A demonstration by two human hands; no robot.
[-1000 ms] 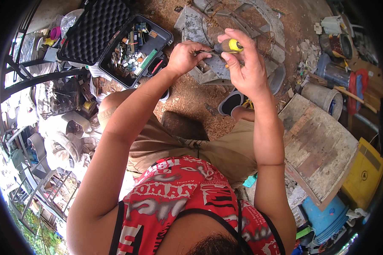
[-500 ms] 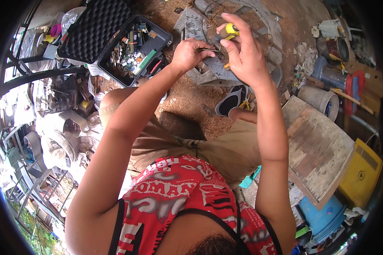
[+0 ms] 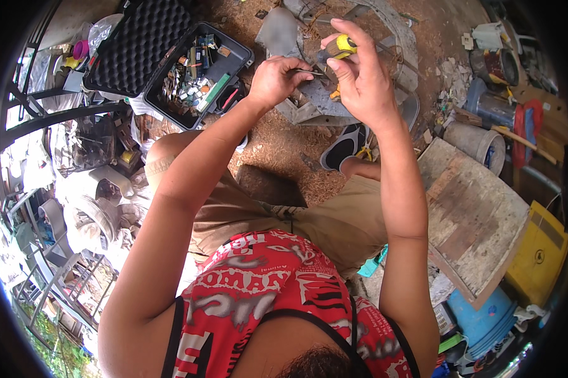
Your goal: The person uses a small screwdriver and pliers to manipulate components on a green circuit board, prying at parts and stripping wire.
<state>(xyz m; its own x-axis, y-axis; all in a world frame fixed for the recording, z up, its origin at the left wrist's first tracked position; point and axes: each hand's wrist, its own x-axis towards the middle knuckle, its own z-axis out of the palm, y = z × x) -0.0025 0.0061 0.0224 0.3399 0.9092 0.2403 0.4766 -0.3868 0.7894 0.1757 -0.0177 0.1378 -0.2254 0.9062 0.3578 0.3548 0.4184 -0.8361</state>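
Note:
My left hand point(image 3: 276, 82) is closed, with thumb and fingers pinching a thin flat strip point(image 3: 309, 72) that points right. My right hand point(image 3: 369, 85) is curled around a yellow-and-black tool point(image 3: 343, 46), perhaps by its handle; its exact kind is not clear. The strip's free end lies close to the dark lower end of that tool. Both hands are over a grey work block point(image 3: 325, 104) on the ground. A small yellow-orange piece point(image 3: 335, 94) shows beside my right thumb.
An open black foam-lined case point(image 3: 235, 63) holding small electronic parts stands at the far left. A round metal frame point(image 3: 410, 63) lies beyond my hands. At right are a wooden board point(image 3: 473, 214), a grey bucket point(image 3: 476, 146) and a yellow panel point(image 3: 536, 252). Clutter fills the left side.
My left hand has shifted slightly left with the strip. My right hand keeps nearly the same place and grip. A blurred grey patch now shows above my left hand.

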